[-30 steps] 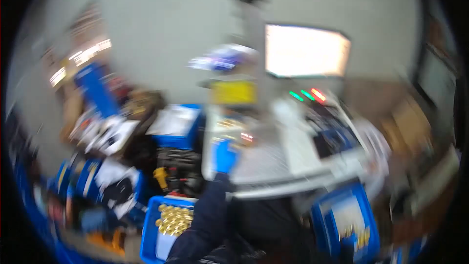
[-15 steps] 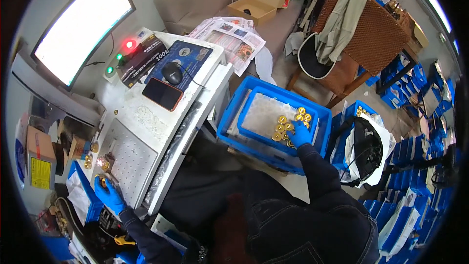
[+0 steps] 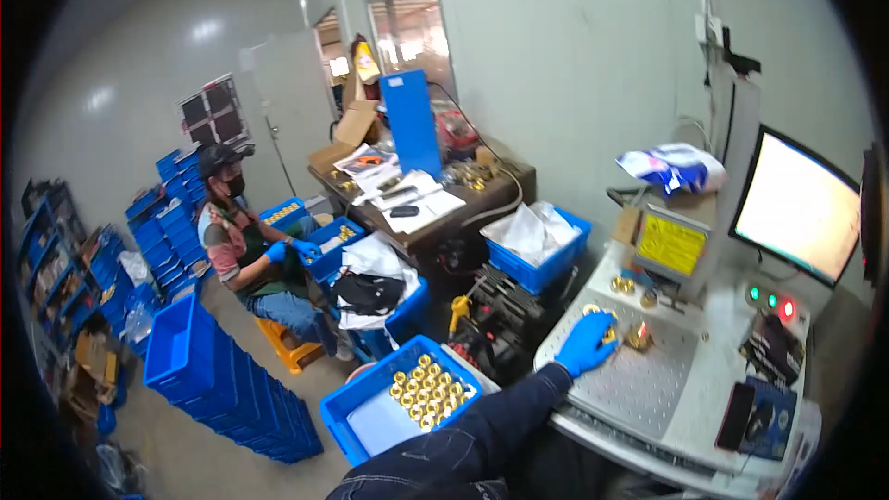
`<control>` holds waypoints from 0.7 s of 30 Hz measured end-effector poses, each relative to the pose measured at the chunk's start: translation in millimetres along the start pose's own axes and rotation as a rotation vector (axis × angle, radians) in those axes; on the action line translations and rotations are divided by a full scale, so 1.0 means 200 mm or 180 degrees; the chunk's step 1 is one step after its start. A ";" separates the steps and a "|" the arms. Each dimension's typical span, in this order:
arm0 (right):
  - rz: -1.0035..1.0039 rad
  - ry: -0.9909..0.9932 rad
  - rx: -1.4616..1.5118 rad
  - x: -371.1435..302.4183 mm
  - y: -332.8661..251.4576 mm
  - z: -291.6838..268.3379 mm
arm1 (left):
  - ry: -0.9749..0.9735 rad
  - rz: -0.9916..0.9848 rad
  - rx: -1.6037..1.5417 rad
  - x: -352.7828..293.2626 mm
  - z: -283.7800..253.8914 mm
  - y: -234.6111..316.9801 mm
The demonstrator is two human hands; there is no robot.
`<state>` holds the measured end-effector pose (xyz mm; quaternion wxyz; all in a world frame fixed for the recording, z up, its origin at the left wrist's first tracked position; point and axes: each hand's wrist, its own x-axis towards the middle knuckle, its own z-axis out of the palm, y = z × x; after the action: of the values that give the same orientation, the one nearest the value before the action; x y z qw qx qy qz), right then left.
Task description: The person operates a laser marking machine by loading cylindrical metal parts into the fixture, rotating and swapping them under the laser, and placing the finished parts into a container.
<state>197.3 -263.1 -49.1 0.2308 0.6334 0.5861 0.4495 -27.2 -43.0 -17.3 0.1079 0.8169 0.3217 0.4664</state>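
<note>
My left hand (image 3: pixel 586 344), in a blue glove, rests over the perforated metal plate (image 3: pixel 648 380) of the white workbench. Its fingers are closed on a round brass piece (image 3: pixel 608 336), partly hidden by the glove. Just right of the fingertips another brass piece (image 3: pixel 639 337) stands on the plate under a bright glow. A few more brass pieces (image 3: pixel 623 284) sit behind, at the plate's far edge. Below my left forearm, a blue bin (image 3: pixel 347 426) holds rows of round brass pieces (image 3: pixel 430 393) on a pale sheet. My right hand is out of view.
A co-worker (image 3: pixel 241 241) in blue gloves sits at the left by blue bins. Stacked blue crates (image 3: pixel 231 398) stand on the floor nearer me. On the bench are a phone (image 3: pixel 736 415), a control box with lights (image 3: pixel 773 301) and a monitor (image 3: pixel 798 204). A cluttered dark table (image 3: pixel 500 194) stands behind.
My view has swung far to the left, bringing the co-worker and the bin of brass pieces into sight. My right hand, previously over brass pieces in a blue tray, has left the view.
</note>
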 end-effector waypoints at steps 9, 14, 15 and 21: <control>-0.0211 -0.1119 -0.2973 0.87 -0.39 -0.68 | 0.0095 0.0050 0.0047 0.00 -0.03 0.01; -0.0435 -0.2165 -0.4646 1.20 -0.64 -0.75 | -0.0003 0.0026 -0.0020 0.02 -0.03 0.01; -0.0426 -0.2149 -0.4664 1.26 -0.73 -0.71 | 0.0044 0.0012 -0.0061 0.02 -0.04 0.00; 0.1908 -0.1331 -1.0930 0.86 -0.43 0.33 | 0.0073 -0.0014 -0.0012 0.00 -0.05 -0.06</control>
<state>192.0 -66.1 -99.8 -0.5598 0.1871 0.6730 -0.4457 -39.4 -34.9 -17.0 0.1069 0.8106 0.3239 0.4760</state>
